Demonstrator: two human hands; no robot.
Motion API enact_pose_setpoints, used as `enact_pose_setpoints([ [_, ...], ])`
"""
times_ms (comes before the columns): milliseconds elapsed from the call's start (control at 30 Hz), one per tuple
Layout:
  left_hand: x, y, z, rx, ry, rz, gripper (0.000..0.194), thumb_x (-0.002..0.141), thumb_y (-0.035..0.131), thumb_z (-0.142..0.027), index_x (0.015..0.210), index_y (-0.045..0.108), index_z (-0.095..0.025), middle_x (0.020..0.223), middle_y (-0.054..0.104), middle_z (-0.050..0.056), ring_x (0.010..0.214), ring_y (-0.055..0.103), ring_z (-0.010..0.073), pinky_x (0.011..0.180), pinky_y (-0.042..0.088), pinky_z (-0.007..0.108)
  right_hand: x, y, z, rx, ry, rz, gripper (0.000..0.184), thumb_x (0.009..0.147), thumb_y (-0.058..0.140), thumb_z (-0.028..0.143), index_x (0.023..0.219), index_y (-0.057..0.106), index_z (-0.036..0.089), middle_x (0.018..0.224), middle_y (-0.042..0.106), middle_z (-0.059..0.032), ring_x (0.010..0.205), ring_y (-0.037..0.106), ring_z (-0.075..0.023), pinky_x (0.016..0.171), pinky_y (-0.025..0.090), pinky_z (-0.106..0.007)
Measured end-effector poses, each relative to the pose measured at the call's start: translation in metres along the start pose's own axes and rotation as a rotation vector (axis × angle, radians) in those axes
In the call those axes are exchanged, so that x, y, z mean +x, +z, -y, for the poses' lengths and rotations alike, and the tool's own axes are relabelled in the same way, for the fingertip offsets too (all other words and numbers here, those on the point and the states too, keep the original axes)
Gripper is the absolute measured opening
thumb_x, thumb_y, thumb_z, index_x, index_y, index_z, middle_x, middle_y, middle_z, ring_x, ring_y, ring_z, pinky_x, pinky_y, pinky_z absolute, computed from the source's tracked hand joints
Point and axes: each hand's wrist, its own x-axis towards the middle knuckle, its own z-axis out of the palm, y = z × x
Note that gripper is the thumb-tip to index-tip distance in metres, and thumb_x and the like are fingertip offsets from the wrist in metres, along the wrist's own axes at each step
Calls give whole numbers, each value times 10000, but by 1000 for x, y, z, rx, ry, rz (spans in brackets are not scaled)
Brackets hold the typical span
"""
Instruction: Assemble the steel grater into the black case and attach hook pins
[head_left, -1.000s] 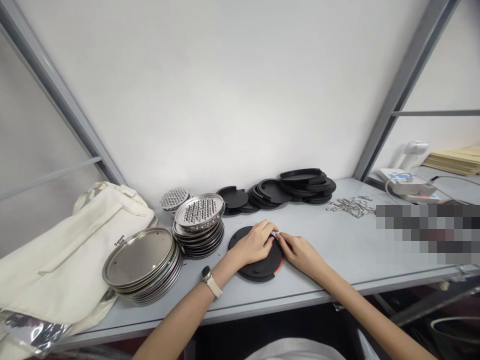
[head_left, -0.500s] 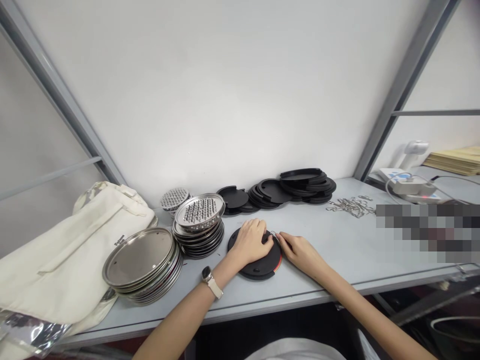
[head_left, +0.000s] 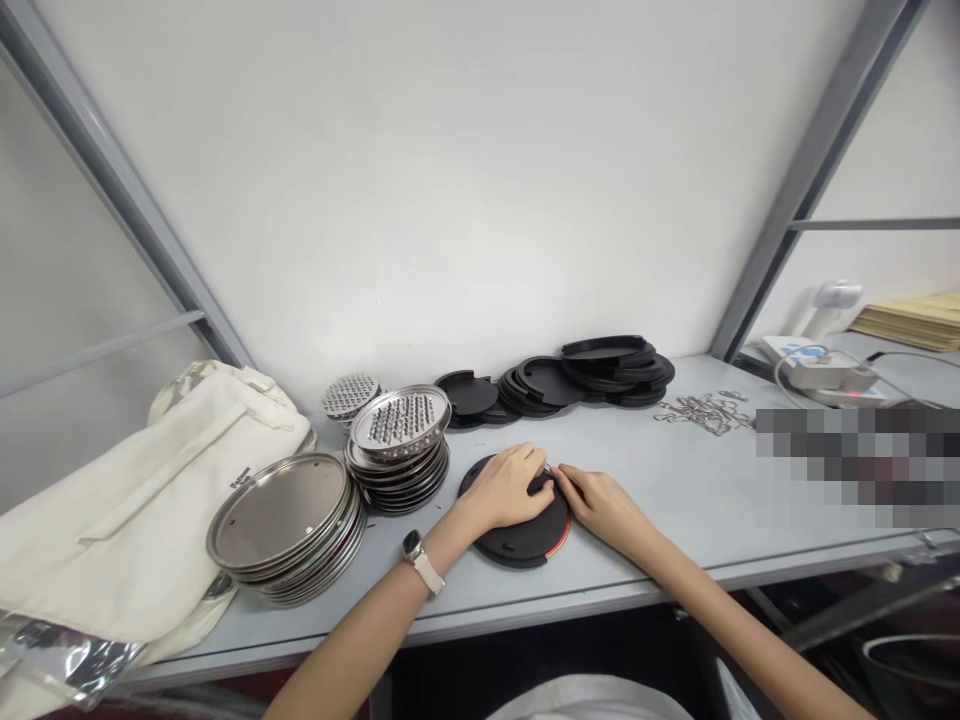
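A black round disc (head_left: 517, 540) with a red edge lies flat on the grey table (head_left: 675, 500) in front of me. My left hand (head_left: 506, 490) rests on top of it, fingers curled and pressing at its far right rim. My right hand (head_left: 600, 505) meets it there, fingertips pinched on a small metal ring (head_left: 550, 469) at the disc's edge. A watch sits on my left wrist (head_left: 420, 562).
Left of the disc stand stacks of perforated metal plates (head_left: 399, 440) and flat steel lids (head_left: 281, 520). White cloth bags (head_left: 127, 510) lie at far left. Black discs (head_left: 570, 378) pile along the wall. Loose metal clips (head_left: 701, 412) lie to the right, a scanner device (head_left: 821, 350) beyond.
Both hands stay at the disc's rim, fingers shifting slightly around the small ring. The disc turned or slid a little. Nothing else moved.
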Motion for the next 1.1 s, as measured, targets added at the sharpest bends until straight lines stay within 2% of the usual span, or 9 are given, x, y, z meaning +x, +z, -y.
enact_pose_setpoints([
  [133, 0, 1, 0, -30, -52, -15, 129, 791, 525, -254, 779, 409, -198, 776, 489, 3, 732, 484, 165, 657, 379, 286, 0, 0, 0, 1, -7, 7, 328, 944, 289, 311, 803, 566, 208, 705, 677, -50, 639, 636, -183, 570, 328, -247],
  [233, 0, 0, 0, -72, -82, -14, 133, 789, 524, -257, 859, 429, -197, 832, 515, 14, 769, 503, 174, 695, 397, 291, 0, -1, 0, -8, -15, 8, 345, 945, 281, 311, 790, 570, 205, 695, 676, -50, 631, 633, -178, 571, 329, -247],
  [433, -1, 0, 0, -38, -42, 15, 211, 826, 501, -270, 1021, 470, -197, 954, 529, 42, 877, 523, 198, 785, 408, 314, 0, -1, 0, -15, -21, 1, 348, 939, 284, 306, 784, 577, 198, 694, 677, -53, 620, 627, -175, 566, 326, -248],
  [767, -1, 1, 0, -29, -27, 28, 116, 822, 490, -246, 909, 445, -185, 918, 509, 38, 863, 510, 190, 799, 407, 312, -1, -2, 1, 17, -25, 1, 336, 939, 281, 300, 779, 559, 198, 690, 669, -54, 604, 615, -177, 561, 331, -250],
  [1100, -1, 0, 0, -16, -7, 14, 108, 825, 485, -243, 896, 425, -188, 892, 497, 35, 827, 502, 190, 772, 407, 311, -2, -4, 3, 51, -47, -12, 322, 932, 299, 309, 752, 545, 207, 652, 645, -33, 561, 584, -164, 556, 341, -245],
])
